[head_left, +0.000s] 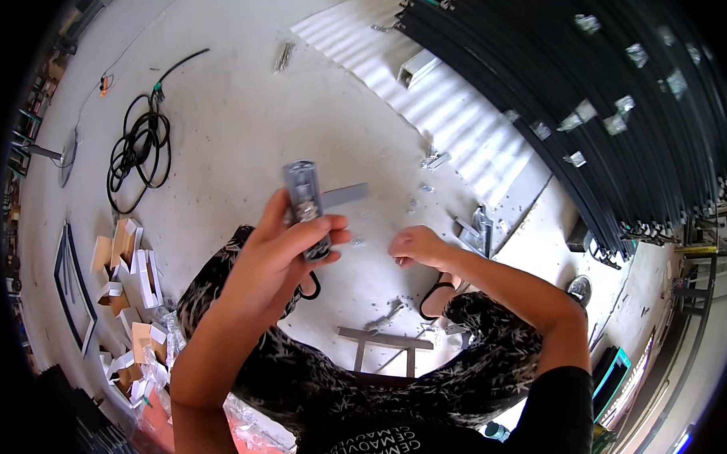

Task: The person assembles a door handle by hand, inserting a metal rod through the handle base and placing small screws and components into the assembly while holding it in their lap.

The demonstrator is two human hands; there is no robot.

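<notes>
My left hand grips a grey metal lever handle, with its oblong housing upright and a flat arm jutting to the right. The fingers wrap round the lower part and hide it. To the right, apart from the handle, my right hand is closed with the fingertips pinched together. What it holds, if anything, is too small to make out. On the floor beyond that hand lie more grey metal fittings of a similar look. Small clear plastic bits are scattered below both hands.
Opened white and brown cartons lie at the left, near a coiled black cable. Long black profiles are stacked at the upper right, beside a white corrugated sheet. A metal frame piece stands between my legs.
</notes>
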